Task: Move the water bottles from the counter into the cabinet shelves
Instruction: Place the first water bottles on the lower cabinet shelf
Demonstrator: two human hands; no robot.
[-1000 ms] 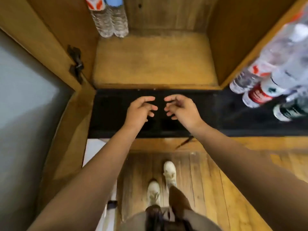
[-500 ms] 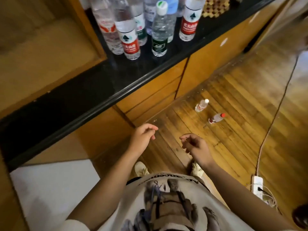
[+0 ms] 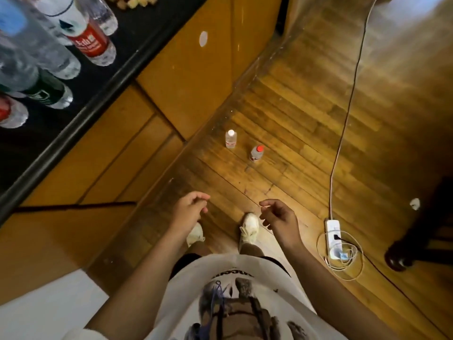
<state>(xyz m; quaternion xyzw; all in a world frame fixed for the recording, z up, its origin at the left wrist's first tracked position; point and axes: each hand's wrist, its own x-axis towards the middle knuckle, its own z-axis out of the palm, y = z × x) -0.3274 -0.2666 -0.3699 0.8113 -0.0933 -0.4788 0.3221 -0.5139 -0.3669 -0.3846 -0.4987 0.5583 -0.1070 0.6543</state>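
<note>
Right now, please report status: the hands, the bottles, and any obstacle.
Left hand and right hand empty, loosely curled. Bottles standing on the counter, none picked. Two small bottles and a power strip on the floor.

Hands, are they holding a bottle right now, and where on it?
No. The left hand and right hand are both empty, fingers loosely curled above the floor. No grip on anything.

Clear plastic water bottles (image 3: 94, 42) stand clustered on the black counter (image 3: 137, 28), well back from its front edge. Left hand (image 3: 187, 211) and right hand (image 3: 280, 218) hang empty, fingers loosely curled, above the wooden plank floor (image 3: 294, 119).
</note>
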